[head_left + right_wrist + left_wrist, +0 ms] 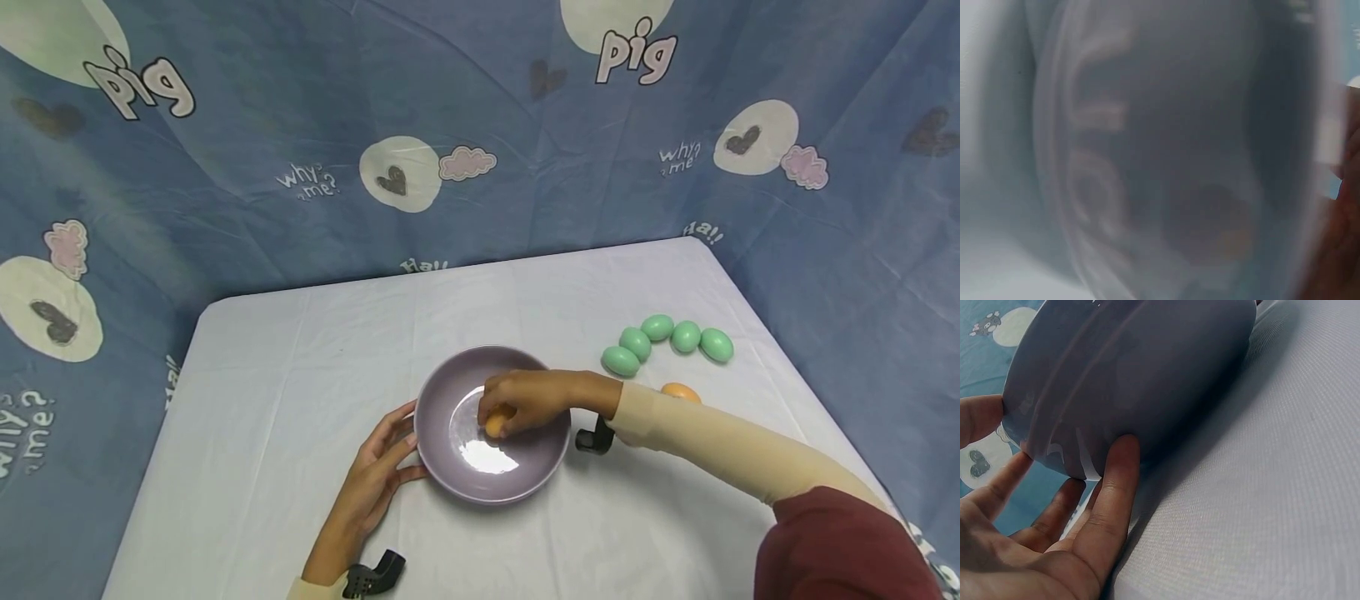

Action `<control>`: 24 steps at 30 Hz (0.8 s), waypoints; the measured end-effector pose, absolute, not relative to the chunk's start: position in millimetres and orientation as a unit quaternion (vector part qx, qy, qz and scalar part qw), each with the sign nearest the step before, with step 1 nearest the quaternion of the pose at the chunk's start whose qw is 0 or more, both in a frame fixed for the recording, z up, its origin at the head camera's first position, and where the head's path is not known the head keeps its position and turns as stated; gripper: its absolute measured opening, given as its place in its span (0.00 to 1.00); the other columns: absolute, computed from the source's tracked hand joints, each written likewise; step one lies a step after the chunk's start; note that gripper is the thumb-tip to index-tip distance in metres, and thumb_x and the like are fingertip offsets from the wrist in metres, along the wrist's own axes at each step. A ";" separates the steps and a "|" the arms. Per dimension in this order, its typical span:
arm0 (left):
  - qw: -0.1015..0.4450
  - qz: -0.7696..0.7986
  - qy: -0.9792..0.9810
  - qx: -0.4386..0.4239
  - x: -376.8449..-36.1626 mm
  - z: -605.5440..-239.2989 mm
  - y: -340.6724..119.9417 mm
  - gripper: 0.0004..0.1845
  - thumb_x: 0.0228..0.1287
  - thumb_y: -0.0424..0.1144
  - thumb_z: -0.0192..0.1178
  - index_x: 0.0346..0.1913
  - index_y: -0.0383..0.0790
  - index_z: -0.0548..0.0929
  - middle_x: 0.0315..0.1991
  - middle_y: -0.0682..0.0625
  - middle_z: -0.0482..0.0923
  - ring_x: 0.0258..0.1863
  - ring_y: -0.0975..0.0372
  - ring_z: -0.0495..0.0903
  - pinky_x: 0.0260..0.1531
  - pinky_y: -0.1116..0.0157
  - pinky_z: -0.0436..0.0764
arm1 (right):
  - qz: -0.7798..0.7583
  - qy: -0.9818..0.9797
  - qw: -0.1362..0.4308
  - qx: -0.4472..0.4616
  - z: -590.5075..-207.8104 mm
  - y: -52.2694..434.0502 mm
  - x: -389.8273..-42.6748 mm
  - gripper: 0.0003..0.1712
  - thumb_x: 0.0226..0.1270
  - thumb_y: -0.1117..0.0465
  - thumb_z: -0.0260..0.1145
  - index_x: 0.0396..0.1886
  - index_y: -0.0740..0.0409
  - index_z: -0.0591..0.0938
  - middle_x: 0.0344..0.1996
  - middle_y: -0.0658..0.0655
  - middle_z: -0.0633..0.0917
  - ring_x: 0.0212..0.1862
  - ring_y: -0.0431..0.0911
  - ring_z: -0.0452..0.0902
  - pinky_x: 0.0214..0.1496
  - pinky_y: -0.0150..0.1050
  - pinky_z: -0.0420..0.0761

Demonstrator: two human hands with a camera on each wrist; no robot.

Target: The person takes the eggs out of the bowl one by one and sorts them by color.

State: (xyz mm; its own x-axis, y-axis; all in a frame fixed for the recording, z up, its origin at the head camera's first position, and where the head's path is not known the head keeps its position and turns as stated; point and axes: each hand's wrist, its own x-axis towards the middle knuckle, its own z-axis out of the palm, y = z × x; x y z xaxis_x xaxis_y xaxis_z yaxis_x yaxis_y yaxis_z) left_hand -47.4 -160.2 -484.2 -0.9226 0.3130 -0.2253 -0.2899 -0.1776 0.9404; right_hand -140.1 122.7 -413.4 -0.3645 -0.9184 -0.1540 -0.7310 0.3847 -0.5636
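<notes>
A mauve bowl (pixel 457 467) stands near the middle of the white table. Against its left outer side rest the spread fingertips of my left hand (pixel 375 475); the left wrist view shows these fingers (pixel 1116 487) touching the bowl's outer wall (pixel 1141 375). Inside the bowl, my right hand (pixel 525 402) grips an orange egg (pixel 495 423), partly covered by the fingers. Blur in the right wrist view hides the detail of that grip.
Several green eggs (pixel 635 343) lie in a curved row at the back right of the table (pixel 337 333). Another orange egg (pixel 681 392) shows partly behind the right forearm. A blue patterned curtain (pixel 480 100) hangs behind and beside the table.
</notes>
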 end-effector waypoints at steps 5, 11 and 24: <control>0.197 0.768 0.610 0.015 -48.5 -485.0 -157.4 0.30 0.75 0.36 0.55 0.75 0.43 0.61 0.68 0.43 0.65 0.56 0.61 0.79 0.45 0.52 0.87 | -0.223 0.805 0.225 -0.501 -397.5 132.0 -137.8 0.16 0.62 0.63 0.72 0.51 0.54 0.86 0.43 0.51 0.83 0.45 0.38 0.74 0.50 0.28 0.75; 0.194 0.767 0.612 0.021 -50.4 -484.7 -155.5 0.30 0.75 0.36 0.55 0.75 0.42 0.61 0.67 0.45 0.66 0.55 0.61 0.79 0.44 0.54 0.88 | -0.273 0.813 0.212 -0.469 -364.7 156.5 -130.3 0.17 0.63 0.66 0.70 0.51 0.49 0.86 0.44 0.48 0.81 0.42 0.37 0.74 0.43 0.29 0.81; 0.196 0.766 0.612 0.016 -47.8 -485.9 -157.0 0.30 0.75 0.36 0.54 0.76 0.42 0.60 0.67 0.46 0.66 0.57 0.59 0.79 0.45 0.54 0.87 | -0.303 0.867 0.132 -0.373 -325.4 245.6 -110.4 0.17 0.64 0.62 0.72 0.53 0.47 0.85 0.49 0.45 0.82 0.47 0.39 0.78 0.43 0.34 0.86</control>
State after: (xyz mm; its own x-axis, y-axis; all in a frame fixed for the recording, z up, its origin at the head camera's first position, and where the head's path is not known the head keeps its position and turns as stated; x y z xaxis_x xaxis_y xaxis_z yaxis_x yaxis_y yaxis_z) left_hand -47.8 -157.0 -485.9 -0.9225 0.3204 -0.2153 -0.2805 -0.1730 0.9441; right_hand -110.4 245.6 -325.4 -0.6878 -0.7259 -0.0026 -0.5664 0.5388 -0.6235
